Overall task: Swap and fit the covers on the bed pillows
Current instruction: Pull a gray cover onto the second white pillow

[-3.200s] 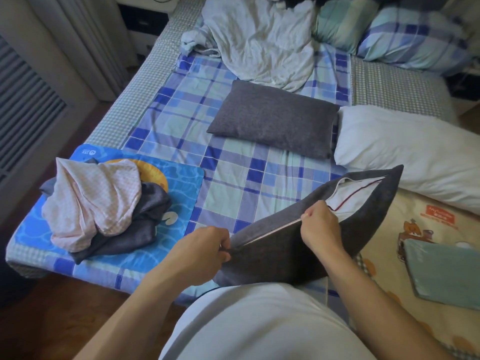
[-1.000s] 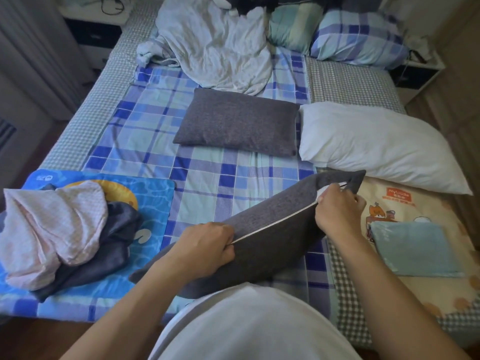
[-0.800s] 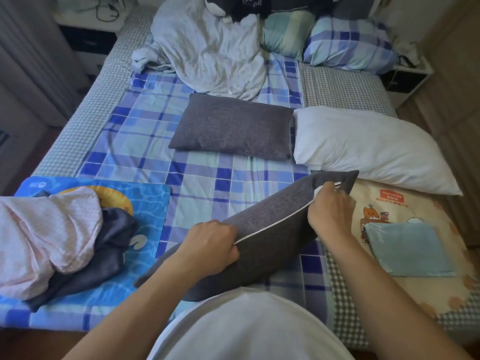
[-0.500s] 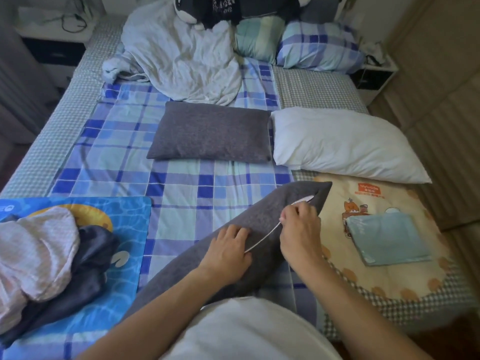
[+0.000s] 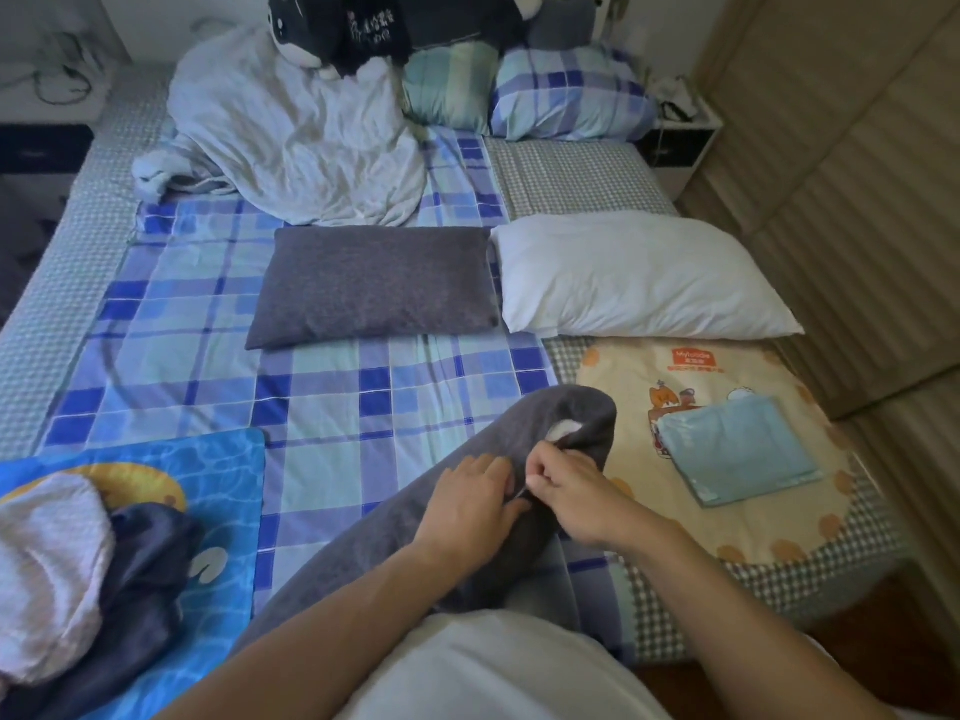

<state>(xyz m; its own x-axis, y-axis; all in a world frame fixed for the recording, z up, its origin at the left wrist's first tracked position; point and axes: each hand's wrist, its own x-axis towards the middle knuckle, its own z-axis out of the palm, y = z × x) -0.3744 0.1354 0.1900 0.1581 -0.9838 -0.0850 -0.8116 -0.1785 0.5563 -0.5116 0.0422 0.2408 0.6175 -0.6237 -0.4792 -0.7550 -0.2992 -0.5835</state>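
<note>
Hands pinching grey pillow seam at bed edge.

Grey cover held by left hand, edge pinched by right hand, white pillow laid beyond

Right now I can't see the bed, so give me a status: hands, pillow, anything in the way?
Left hand holding grey-covered pillow. Right hand pinching at its zip seam. White patch showing near far end. Nothing blocking.
</note>
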